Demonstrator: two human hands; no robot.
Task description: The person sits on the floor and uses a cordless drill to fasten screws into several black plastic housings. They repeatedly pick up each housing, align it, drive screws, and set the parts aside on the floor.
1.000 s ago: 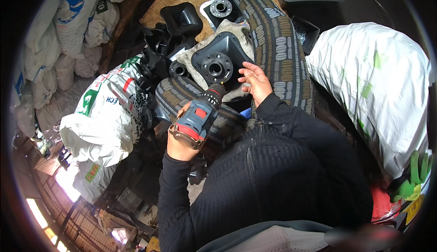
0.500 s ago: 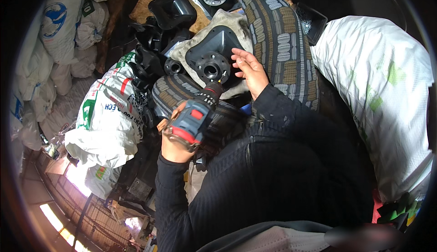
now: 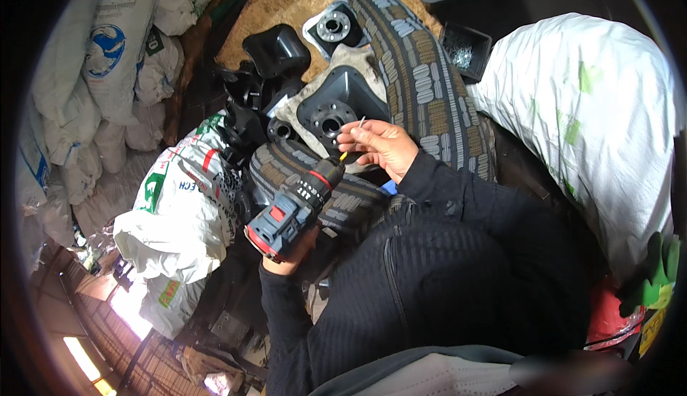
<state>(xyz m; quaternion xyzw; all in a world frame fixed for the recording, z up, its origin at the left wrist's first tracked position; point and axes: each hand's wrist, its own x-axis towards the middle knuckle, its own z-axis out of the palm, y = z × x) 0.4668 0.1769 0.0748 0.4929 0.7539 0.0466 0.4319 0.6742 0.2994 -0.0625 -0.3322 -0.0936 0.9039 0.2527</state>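
Observation:
My left hand point(image 3: 288, 263) is wrapped around the grip of a grey and red cordless drill point(image 3: 286, 217), mostly hidden beneath it. A yellow-tipped bit point(image 3: 343, 157) points up to the right, close under my right hand. Between the fingertips of my right hand point(image 3: 390, 151) is a small thin light piece, seemingly a screw point(image 3: 361, 121). Just beyond lies a black plastic housing point(image 3: 356, 89) with a round, holed flange point(image 3: 331, 119) facing up. It rests on a pale cloth point(image 3: 300, 102) over a patterned cushion point(image 3: 422, 74).
More black housings point(image 3: 277, 51) lie beyond on a wooden board point(image 3: 254, 2). A box of small metal hardware point(image 3: 464, 51) stands right of the cushion. White sacks flank me, a large one point(image 3: 572, 109) at right and a printed one point(image 3: 182, 210) at left.
My right hand has moved from beside the housing to near the flange, fingers now pinched. The drill has drawn back down and left from the flange. The view has shifted slightly.

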